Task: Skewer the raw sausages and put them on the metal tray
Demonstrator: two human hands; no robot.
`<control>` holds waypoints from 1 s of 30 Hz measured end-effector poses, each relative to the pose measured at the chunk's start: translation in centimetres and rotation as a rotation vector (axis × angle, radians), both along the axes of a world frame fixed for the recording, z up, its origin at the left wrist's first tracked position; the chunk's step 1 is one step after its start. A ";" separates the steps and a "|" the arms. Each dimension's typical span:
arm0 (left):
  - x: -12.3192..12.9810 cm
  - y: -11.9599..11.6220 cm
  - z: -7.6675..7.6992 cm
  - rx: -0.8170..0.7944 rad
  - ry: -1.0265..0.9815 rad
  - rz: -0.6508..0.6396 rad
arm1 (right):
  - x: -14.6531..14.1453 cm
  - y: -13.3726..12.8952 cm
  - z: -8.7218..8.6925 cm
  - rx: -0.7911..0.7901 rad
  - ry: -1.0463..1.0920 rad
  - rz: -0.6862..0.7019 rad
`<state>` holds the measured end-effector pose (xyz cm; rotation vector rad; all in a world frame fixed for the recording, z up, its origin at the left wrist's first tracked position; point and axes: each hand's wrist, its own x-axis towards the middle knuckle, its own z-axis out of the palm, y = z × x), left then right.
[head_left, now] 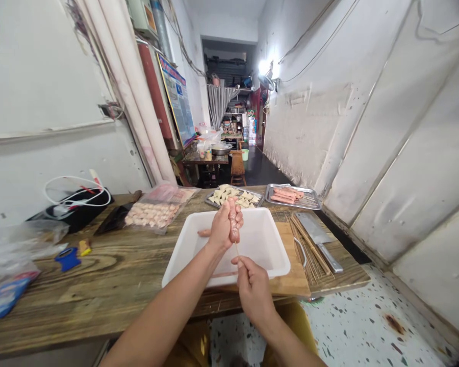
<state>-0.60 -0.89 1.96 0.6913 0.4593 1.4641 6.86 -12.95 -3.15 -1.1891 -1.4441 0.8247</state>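
My left hand (222, 224) is closed around a sausage (234, 227), holding it upright above a white plastic tub (268, 239). From the sausage's lower end a thin wooden skewer (236, 248) sticks out, its tip end hidden in the meat. My right hand (251, 280) pinches the skewer's lower part between thumb and fingers. Inside the tub another sausage (204, 233) lies at the left, partly behind my left wrist. The tub rests partly on a wooden cutting board (290, 280).
Loose skewers (311, 255) and a cleaver (317, 234) lie to the right. Behind are a metal tray of skewered sausages (286, 195) and a tray of pale cut pieces (227, 192). A bag of meat pieces (153, 213) and a blue object (68, 259) lie left.
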 end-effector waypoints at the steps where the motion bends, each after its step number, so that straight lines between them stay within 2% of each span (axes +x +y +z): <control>1: 0.1 0.0 -0.1 0.005 0.001 0.010 | -0.1 0.0 0.0 0.006 0.014 -0.008; 15: 0.3 -0.5 0.5 -0.061 0.005 0.027 | -2.1 0.4 -0.6 0.057 0.049 -0.102; 30: 0.5 -0.7 0.6 -0.059 0.016 0.029 | -2.6 1.1 -0.1 0.089 0.013 -0.169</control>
